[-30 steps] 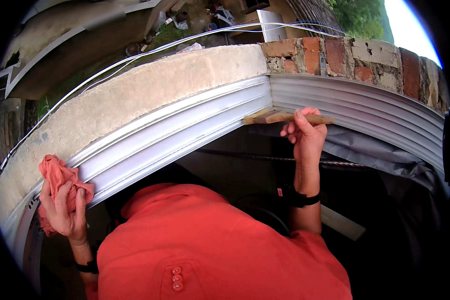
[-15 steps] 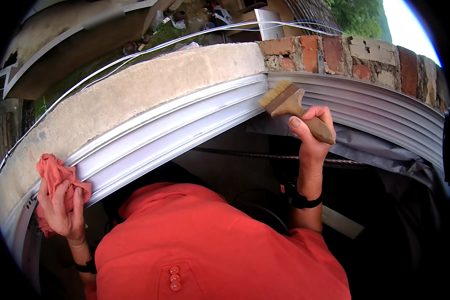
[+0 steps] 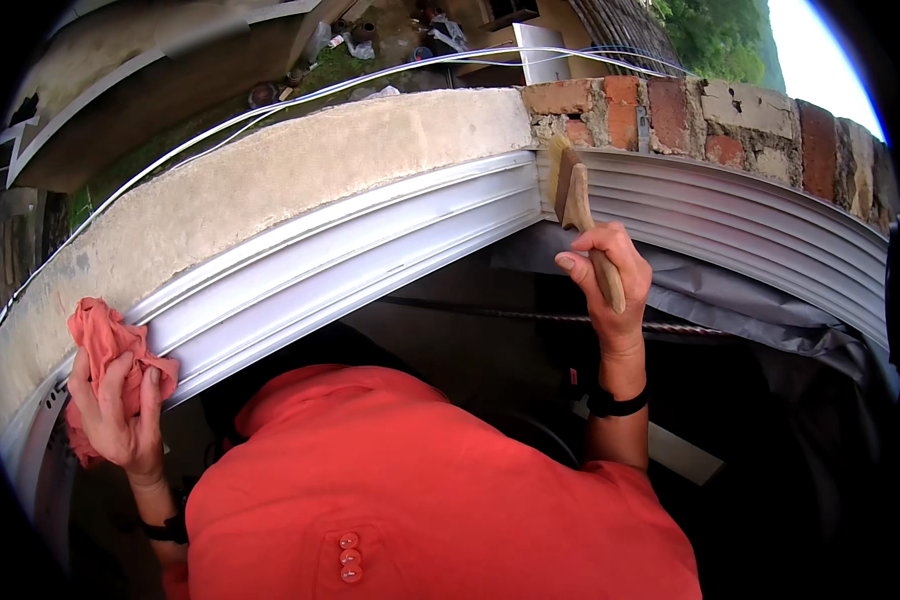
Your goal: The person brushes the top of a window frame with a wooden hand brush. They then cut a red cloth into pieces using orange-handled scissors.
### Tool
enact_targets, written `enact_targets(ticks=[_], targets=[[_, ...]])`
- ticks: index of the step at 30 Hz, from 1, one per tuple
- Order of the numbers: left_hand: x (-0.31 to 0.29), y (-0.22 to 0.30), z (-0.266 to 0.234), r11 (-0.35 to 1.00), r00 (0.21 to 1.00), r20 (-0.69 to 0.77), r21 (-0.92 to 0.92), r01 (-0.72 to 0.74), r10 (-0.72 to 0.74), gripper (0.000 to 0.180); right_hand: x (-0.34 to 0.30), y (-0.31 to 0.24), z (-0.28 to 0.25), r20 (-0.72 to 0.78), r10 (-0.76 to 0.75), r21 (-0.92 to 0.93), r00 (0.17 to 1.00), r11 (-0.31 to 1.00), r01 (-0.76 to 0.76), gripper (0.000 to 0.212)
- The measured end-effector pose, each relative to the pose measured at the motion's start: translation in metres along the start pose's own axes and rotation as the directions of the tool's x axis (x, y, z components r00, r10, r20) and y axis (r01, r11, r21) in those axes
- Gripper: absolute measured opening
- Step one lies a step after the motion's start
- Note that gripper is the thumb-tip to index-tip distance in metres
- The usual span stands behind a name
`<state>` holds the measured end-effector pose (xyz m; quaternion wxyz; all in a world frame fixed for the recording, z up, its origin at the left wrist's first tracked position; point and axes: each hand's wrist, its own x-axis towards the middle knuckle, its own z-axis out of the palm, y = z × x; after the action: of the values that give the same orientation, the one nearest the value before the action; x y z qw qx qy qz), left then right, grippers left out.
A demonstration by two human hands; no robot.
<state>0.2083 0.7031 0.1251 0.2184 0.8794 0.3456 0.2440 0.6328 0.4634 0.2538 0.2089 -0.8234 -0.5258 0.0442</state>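
My right hand (image 3: 615, 275) grips the wooden handle of a flat paintbrush (image 3: 576, 196). Its pale bristles stand upright at the corner where the white grooved window track (image 3: 370, 250) meets the ribbed side frame (image 3: 730, 205). On the left, my left hand (image 3: 120, 410) holds a crumpled red cloth (image 3: 110, 335) against the left end of the track. Its fingers are bent over the cloth, and part of the palm is hidden.
Outside the track runs a concrete sill (image 3: 300, 160), with white cables (image 3: 370, 78) stretched beyond it. Exposed bricks (image 3: 670, 115) border the right side. Grey sheeting (image 3: 750, 300) hangs below the side frame. A yard with scattered objects lies far below.
The brush has turned from a leftward slant to nearly upright, its bristles now at the frame corner. My right hand has shifted slightly left and down; my left hand has barely moved with the cloth.
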Motion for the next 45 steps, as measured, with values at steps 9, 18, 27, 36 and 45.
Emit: enact_targets(ticks=[9,18,27,36,45], targets=[[-0.001,-0.001,0.0,1.0,1.0,-0.001,-0.016,0.006,-0.006,0.031,0.0,0.021,0.019,0.048,0.18,0.199,0.982,0.962,-0.186,0.02],[0.0,-0.002,0.0,1.0,1.0,0.012,-0.004,0.002,-0.002,0.031,0.003,0.026,0.054,-0.018,-0.033,-0.055,0.999,0.998,0.032,0.022],[-0.002,-0.002,-0.001,1.0,1.0,0.004,0.008,-0.026,0.026,0.031,-0.02,0.026,0.065,-0.084,-0.039,-0.181,0.996,0.983,0.023,0.021],[-0.003,-0.001,-0.002,1.0,1.0,0.01,-0.005,0.006,-0.006,0.029,0.002,-0.004,0.062,-0.137,-0.196,-0.107,0.971,0.977,0.182,0.026],[-0.001,0.0,-0.001,0.999,1.0,0.002,0.027,-0.03,0.03,0.023,0.003,0.011,0.061,-0.219,-0.109,0.204,0.97,0.967,0.154,0.022]])
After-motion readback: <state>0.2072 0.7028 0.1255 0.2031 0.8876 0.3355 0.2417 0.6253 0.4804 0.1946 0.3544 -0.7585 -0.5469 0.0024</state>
